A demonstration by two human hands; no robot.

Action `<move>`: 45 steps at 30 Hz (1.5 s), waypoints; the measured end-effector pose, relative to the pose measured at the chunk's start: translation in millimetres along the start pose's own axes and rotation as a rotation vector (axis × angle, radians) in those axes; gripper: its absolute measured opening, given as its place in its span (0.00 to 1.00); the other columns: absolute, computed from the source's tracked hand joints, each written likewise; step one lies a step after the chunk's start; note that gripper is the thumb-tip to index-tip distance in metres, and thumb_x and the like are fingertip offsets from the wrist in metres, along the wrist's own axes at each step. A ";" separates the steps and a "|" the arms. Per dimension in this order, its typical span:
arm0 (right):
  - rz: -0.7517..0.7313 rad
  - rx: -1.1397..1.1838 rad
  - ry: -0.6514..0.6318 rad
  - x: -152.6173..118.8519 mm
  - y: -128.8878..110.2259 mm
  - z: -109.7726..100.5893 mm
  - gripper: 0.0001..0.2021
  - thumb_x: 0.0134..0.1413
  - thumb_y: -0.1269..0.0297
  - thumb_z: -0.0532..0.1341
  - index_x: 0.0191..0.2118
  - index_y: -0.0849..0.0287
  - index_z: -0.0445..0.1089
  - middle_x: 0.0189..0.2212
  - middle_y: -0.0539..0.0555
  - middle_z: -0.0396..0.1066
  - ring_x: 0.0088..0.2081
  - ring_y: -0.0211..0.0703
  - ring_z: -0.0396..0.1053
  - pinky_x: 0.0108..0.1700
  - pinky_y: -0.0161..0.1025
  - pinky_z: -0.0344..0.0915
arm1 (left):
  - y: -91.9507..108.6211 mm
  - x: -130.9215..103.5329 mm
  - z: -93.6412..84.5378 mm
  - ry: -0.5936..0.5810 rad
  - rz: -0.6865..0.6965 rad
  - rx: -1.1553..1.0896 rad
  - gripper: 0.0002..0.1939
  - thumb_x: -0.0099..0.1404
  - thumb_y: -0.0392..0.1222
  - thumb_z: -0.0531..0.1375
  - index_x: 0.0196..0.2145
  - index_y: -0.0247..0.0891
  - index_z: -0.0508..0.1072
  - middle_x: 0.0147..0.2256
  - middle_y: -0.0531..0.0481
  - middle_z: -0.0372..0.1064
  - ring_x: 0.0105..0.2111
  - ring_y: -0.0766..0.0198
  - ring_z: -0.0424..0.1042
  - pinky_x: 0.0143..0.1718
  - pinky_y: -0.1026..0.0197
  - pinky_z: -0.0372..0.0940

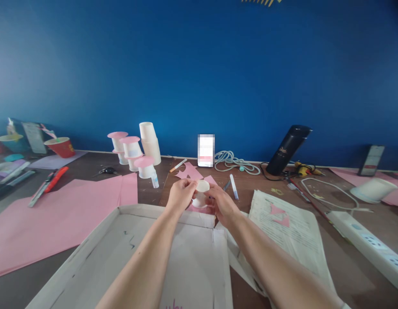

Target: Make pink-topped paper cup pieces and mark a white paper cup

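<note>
Beyond the edge of a shallow white box, my left hand (182,194) and my right hand (222,203) close in from both sides on a small white paper cup (200,201). Its pale round top faces up. My left fingers pinch near the rim, and my right fingers press the other side. Pink paper (191,171) in cut scraps lies just behind the hands. To the left stand several white cups with pink paper discs (144,162) on them, near a small glue bottle (155,179). A white marker (234,187) rests right of my right hand.
The white box (102,262) fills the front. Pink sheets (73,206) and a red utility knife (55,180) lie left. A phone (206,151), coiled cable (237,163) and black tumbler (288,150) line the blue wall. Printed paper (292,240) and a power strip (369,244) are right.
</note>
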State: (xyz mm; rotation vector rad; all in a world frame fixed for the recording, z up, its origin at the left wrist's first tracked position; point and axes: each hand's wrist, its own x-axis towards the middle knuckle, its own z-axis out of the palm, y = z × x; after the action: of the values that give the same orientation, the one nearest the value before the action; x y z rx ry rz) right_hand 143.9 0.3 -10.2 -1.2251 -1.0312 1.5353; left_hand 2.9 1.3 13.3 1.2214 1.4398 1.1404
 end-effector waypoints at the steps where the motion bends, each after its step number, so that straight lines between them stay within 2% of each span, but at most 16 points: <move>1: 0.019 0.011 0.002 -0.4 -0.9 0.5 0.20 0.41 0.63 0.62 0.45 0.52 0.70 0.34 0.51 0.70 0.27 0.35 0.63 0.23 0.31 0.58 | 0.2 -0.1 0.0 -0.002 0.002 -0.001 0.15 0.57 0.52 0.57 0.22 0.37 0.67 0.16 0.55 0.61 0.13 0.72 0.57 0.15 0.69 0.53; 8: 0.097 0.116 -0.030 -1.2 -8.0 0.7 0.13 0.39 0.66 0.61 0.36 0.56 0.70 0.29 0.49 0.68 0.24 0.32 0.60 0.21 0.29 0.53 | 1.3 -0.3 0.5 0.008 0.005 0.011 0.15 0.57 0.51 0.57 0.21 0.38 0.66 0.15 0.55 0.60 0.12 0.72 0.56 0.15 0.68 0.53; 14: 0.126 0.223 0.015 2.7 -10.8 -0.4 0.07 0.40 0.64 0.61 0.30 0.59 0.68 0.25 0.47 0.63 0.20 0.30 0.56 0.18 0.29 0.49 | 1.2 -0.1 0.6 0.021 -0.009 0.024 0.14 0.57 0.50 0.58 0.22 0.38 0.67 0.15 0.56 0.60 0.12 0.72 0.56 0.15 0.68 0.53; 20: 0.088 0.224 0.012 1.6 -9.5 -2.4 0.11 0.44 0.59 0.62 0.33 0.59 0.70 0.27 0.49 0.65 0.21 0.30 0.57 0.19 0.29 0.53 | -0.5 0.5 0.1 0.017 0.003 0.026 0.14 0.57 0.50 0.57 0.23 0.37 0.68 0.16 0.55 0.62 0.13 0.72 0.57 0.15 0.68 0.53; 24: 0.000 0.116 -0.045 -2.4 -6.1 -4.9 0.16 0.46 0.55 0.64 0.41 0.55 0.71 0.33 0.52 0.70 0.27 0.34 0.63 0.24 0.31 0.59 | -1.2 0.6 -0.4 0.006 0.002 0.032 0.14 0.58 0.50 0.57 0.22 0.37 0.68 0.16 0.55 0.62 0.13 0.72 0.58 0.16 0.68 0.53; 30: -0.103 -0.071 -0.046 -5.2 -0.9 -2.4 0.20 0.45 0.59 0.64 0.47 0.52 0.69 0.41 0.52 0.72 0.35 0.41 0.68 0.30 0.35 0.64 | 1.0 -0.8 -0.9 0.004 -0.019 0.019 0.13 0.56 0.50 0.58 0.23 0.37 0.68 0.16 0.54 0.62 0.13 0.71 0.58 0.16 0.67 0.54; 35: -0.131 -0.083 -0.040 -2.3 2.9 -1.9 0.21 0.45 0.60 0.64 0.48 0.52 0.69 0.39 0.51 0.72 0.33 0.40 0.68 0.32 0.37 0.67 | 1.5 -1.4 -0.8 -0.014 -0.026 0.017 0.14 0.57 0.49 0.57 0.21 0.37 0.66 0.16 0.55 0.61 0.13 0.73 0.57 0.15 0.68 0.53; 45: -0.168 -0.087 -0.032 -2.1 3.5 -1.5 0.21 0.44 0.60 0.64 0.47 0.53 0.70 0.36 0.51 0.73 0.32 0.41 0.68 0.32 0.37 0.66 | 3.8 -2.8 -0.5 -0.011 -0.039 0.022 0.14 0.56 0.50 0.58 0.22 0.37 0.67 0.16 0.54 0.61 0.13 0.72 0.58 0.15 0.68 0.53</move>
State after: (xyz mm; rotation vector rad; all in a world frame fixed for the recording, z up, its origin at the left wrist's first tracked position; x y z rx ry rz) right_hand 145.1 -2.5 -13.2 -1.1451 -1.2011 1.3965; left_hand 3.3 -1.2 17.3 1.2075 1.4648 1.0924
